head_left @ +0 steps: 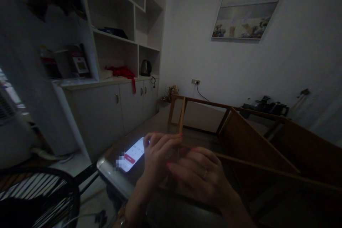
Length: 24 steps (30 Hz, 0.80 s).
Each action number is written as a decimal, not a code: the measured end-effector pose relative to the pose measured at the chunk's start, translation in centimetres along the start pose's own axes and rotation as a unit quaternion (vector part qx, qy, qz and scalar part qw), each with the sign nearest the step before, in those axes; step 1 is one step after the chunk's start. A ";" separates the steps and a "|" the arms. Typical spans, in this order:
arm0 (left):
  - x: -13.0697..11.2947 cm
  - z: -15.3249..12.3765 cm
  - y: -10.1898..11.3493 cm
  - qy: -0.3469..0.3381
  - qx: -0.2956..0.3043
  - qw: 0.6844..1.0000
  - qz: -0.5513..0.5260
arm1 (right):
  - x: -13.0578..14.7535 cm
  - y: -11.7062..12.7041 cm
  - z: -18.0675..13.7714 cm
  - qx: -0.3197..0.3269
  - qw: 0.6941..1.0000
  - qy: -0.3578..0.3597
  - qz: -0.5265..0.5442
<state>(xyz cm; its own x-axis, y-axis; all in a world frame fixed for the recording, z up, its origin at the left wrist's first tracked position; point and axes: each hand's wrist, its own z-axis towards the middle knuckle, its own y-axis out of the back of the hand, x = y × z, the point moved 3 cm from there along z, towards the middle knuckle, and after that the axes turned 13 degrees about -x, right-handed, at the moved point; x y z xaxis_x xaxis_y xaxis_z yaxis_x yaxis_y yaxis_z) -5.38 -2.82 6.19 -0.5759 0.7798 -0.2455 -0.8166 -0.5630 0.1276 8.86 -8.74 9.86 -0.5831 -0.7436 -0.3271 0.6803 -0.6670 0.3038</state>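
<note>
My left hand and my right hand meet in front of me over a dark table. Their fingers are curled and pressed together, fingertip to fingertip. Whatever may be pinched between them is too dark to make out. A lit phone lies flat on the table just left of my left hand, its screen white with a red bar. A ring shows on my right hand.
An upturned wooden furniture frame stands behind and right of my hands. White cabinets and shelves line the left wall, with a kettle and red cloth. A black wire chair sits at lower left.
</note>
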 end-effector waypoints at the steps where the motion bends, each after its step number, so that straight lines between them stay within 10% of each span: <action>1: 0.0 0.0 0.0 -0.002 0.004 1.000 0.003 | -0.1 0.2 0.2 -0.005 1.000 -0.003 0.002; 24: -0.1 0.1 0.1 -0.004 -0.001 1.000 0.008 | -0.1 0.6 1.0 0.065 0.996 -0.030 0.045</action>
<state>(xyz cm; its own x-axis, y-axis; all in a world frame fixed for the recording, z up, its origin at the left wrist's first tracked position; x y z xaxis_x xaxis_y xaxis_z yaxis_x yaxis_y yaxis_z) -5.37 -2.91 6.37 -0.5888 0.7732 -0.2355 -0.8075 -0.5755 0.1295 8.84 -9.09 10.97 -0.5500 -0.7997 -0.2406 0.6699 -0.5946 0.4446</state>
